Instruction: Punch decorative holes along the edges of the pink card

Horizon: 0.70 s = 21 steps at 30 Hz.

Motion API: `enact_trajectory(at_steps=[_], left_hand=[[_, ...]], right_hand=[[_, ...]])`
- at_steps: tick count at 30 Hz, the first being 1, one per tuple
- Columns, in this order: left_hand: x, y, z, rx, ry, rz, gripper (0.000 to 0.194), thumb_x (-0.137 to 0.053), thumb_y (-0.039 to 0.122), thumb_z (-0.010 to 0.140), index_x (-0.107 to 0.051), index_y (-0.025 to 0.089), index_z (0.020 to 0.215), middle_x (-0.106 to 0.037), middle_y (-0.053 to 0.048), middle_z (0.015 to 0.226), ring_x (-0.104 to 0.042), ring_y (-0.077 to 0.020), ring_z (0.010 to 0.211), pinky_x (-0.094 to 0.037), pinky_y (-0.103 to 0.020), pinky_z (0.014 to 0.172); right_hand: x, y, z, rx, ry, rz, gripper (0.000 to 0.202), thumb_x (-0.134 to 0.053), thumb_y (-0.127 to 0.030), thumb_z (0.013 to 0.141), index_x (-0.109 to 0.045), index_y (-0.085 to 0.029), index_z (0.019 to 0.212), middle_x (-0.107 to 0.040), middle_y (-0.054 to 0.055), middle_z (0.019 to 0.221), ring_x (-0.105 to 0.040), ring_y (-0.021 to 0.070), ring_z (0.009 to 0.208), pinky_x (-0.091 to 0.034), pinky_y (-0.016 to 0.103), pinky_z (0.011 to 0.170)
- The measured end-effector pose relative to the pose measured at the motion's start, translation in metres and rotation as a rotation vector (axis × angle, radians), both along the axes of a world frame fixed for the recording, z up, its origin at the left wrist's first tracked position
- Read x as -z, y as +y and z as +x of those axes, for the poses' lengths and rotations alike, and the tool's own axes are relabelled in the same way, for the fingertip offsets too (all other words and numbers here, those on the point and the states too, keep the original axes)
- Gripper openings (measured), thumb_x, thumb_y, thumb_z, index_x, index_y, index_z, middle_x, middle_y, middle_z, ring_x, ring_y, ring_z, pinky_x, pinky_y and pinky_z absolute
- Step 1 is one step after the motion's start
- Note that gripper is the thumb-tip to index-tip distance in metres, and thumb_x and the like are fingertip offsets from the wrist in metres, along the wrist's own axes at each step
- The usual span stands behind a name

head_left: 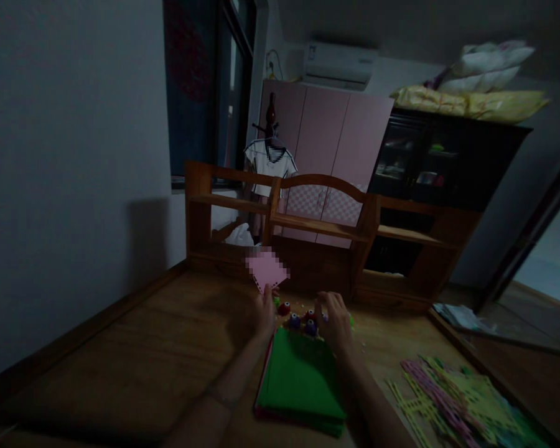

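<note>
My left hand (265,313) pinches the lower corner of a pink sheet (267,269), which has small holes along its lower edge and is partly blurred. My right hand (335,316) is bent over a group of small round things, its fingers curled; whether it holds one of them cannot be made out. Red (284,308) and purple (294,320) round pieces with pale tops lie on the wooden surface between my hands. Nearer to me, just below them, is a stack of green sheets (303,379) with a red or pink edge under it.
Yellow, pink and green punched sheets (462,398) lie in a heap at the right. A wooden shelf headboard (317,227) stands behind the hands. A wall (74,186) rises at the left. Tiny pale bits are scattered near the round pieces.
</note>
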<state>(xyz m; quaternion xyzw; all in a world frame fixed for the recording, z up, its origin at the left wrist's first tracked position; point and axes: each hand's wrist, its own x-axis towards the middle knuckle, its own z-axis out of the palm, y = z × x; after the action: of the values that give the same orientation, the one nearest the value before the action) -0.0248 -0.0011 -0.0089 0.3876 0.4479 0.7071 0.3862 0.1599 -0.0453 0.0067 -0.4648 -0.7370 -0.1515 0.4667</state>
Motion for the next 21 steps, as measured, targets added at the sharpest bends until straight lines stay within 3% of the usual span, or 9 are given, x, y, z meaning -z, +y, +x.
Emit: enact_trajectory(at_steps=[7, 13, 17, 21], left_hand=[[0.008, 0.006, -0.006, -0.071, -0.018, -0.009, 0.060, -0.046, 0.067, 0.076, -0.065, 0.011, 0.080, -0.050, 0.002, 0.048, -0.042, -0.0081, 0.037, -0.030, -0.018, 0.037], [0.006, 0.007, -0.009, -0.088, -0.031, -0.043, 0.055, -0.050, 0.062, 0.075, -0.066, 0.010, 0.081, -0.059, -0.004, 0.056, -0.048, -0.0098, 0.040, -0.034, -0.020, 0.040], [0.003, 0.003, -0.002, -0.024, 0.038, -0.013, 0.048, -0.060, 0.056, 0.070, -0.068, 0.010, 0.078, -0.062, -0.005, 0.057, -0.055, -0.0128, 0.048, -0.039, -0.021, 0.044], [0.006, 0.001, 0.009, 0.130, 0.093, -0.007, 0.047, -0.067, 0.055, 0.064, -0.067, 0.009, 0.073, -0.062, -0.005, 0.056, -0.053, -0.0115, 0.047, -0.038, -0.020, 0.043]], right_hand=[[-0.001, 0.000, 0.000, -0.002, -0.014, -0.055, 0.018, -0.042, -0.023, 0.092, -0.054, -0.019, 0.104, -0.058, 0.010, 0.098, -0.049, 0.0263, 0.099, -0.043, 0.042, 0.087], [0.002, -0.002, -0.001, 0.007, -0.041, -0.080, 0.020, -0.044, -0.023, 0.091, -0.053, -0.019, 0.108, -0.057, 0.010, 0.100, -0.048, 0.0269, 0.101, -0.041, 0.043, 0.089], [0.004, -0.004, -0.003, -0.003, -0.040, -0.092, 0.019, -0.044, -0.021, 0.090, -0.053, -0.019, 0.107, -0.057, 0.010, 0.101, -0.049, 0.0265, 0.101, -0.042, 0.042, 0.088], [0.005, -0.003, -0.002, -0.004, -0.036, -0.094, 0.020, -0.046, -0.019, 0.088, -0.053, -0.019, 0.107, -0.057, 0.009, 0.101, -0.049, 0.0262, 0.101, -0.042, 0.041, 0.088]])
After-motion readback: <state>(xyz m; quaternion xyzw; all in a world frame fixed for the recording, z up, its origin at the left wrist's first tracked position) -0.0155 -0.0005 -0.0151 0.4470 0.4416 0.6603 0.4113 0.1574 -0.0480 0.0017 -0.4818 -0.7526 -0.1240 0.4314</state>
